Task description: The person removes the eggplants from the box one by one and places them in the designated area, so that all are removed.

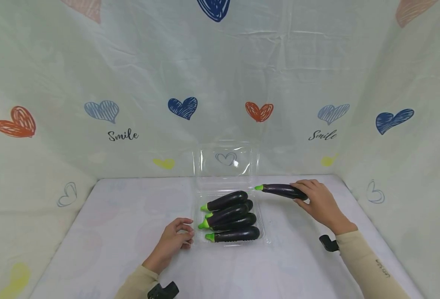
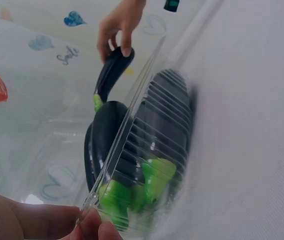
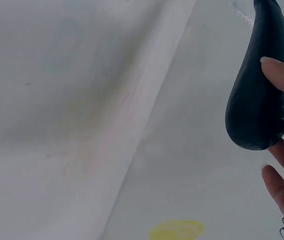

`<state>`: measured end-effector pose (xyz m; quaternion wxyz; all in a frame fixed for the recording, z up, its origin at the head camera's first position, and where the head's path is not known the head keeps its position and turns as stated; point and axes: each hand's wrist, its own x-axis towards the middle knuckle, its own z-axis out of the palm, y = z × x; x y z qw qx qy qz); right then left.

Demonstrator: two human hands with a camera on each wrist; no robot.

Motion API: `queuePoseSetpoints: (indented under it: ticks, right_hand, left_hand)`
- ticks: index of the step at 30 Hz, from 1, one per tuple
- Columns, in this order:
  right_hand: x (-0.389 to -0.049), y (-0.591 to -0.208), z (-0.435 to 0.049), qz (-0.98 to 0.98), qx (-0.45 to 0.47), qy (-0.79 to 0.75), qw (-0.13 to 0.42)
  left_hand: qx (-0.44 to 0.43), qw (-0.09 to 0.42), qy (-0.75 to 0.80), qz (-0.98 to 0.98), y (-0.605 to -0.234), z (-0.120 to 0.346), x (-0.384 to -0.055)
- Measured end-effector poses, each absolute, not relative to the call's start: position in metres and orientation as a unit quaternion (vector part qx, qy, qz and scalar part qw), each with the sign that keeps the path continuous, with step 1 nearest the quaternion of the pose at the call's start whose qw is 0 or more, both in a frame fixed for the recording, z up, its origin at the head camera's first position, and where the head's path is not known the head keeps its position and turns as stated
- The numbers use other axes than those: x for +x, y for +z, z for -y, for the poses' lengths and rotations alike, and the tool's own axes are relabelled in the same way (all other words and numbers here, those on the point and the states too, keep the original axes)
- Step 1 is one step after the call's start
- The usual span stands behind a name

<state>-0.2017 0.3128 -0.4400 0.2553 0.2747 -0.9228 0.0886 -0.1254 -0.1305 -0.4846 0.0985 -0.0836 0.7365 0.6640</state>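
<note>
My right hand [image 1: 318,204] grips a dark purple eggplant [image 1: 282,190] by its fat end, with the green stem pointing left. It is held up to the right of a clear plastic clamshell container [image 2: 128,119]. Several more eggplants [image 1: 238,235] lie piled in the container's base, stems to the left. My left hand [image 1: 172,244] is at the container's left side; in the left wrist view its thumb [image 2: 47,220] and fingers pinch the rim. In the right wrist view, the thumb lies across the held eggplant [image 3: 259,100].
The container's clear lid [image 1: 225,164] stands open at the back, near the rear edge of the white-covered table [image 1: 130,220]. Behind and at both sides hangs a pale curtain [image 1: 220,74] printed with hearts and the word Smile.
</note>
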Motion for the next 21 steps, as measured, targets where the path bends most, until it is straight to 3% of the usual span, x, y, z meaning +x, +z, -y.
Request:
queuePoseSetpoints:
  ticks: [13, 21]
  right_hand:
    - [-0.212, -0.453, -0.336, 0.936, 0.249, 0.085, 0.233]
    - [-0.22, -0.462, -0.345, 0.95, 0.24, 0.075, 0.185]
  left_hand:
    - [-0.083, 0.095, 0.663, -0.737, -0.485, 0.13, -0.125]
    - [-0.083, 0.094, 0.66, -0.741, -0.487, 0.13, -0.126]
